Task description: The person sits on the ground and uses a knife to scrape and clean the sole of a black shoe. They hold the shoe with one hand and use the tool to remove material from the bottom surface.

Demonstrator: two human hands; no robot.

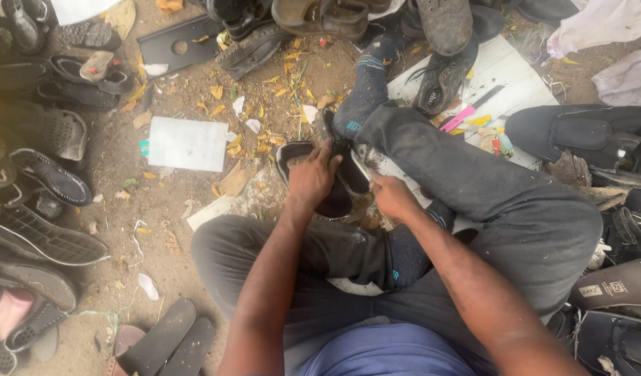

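Note:
A black shoe (338, 179) with a pale rim rests between my crossed legs, just above my knees. My left hand (312, 177) lies over the shoe's opening, fingers curled into it and gripping it. At the shoe's right edge, my right hand (392, 197) is closed against its side; whether it holds a small tool is hidden. My dark trousers and a blue-striped sock (366, 83) frame the shoe.
Worn shoes and sandals crowd the left edge (42, 181), the top (442, 28) and the right (578, 136). A white card (187, 143) lies on the dirt. A pink tool (457, 118) rests on a white board (505, 73). Dry leaves litter the ground.

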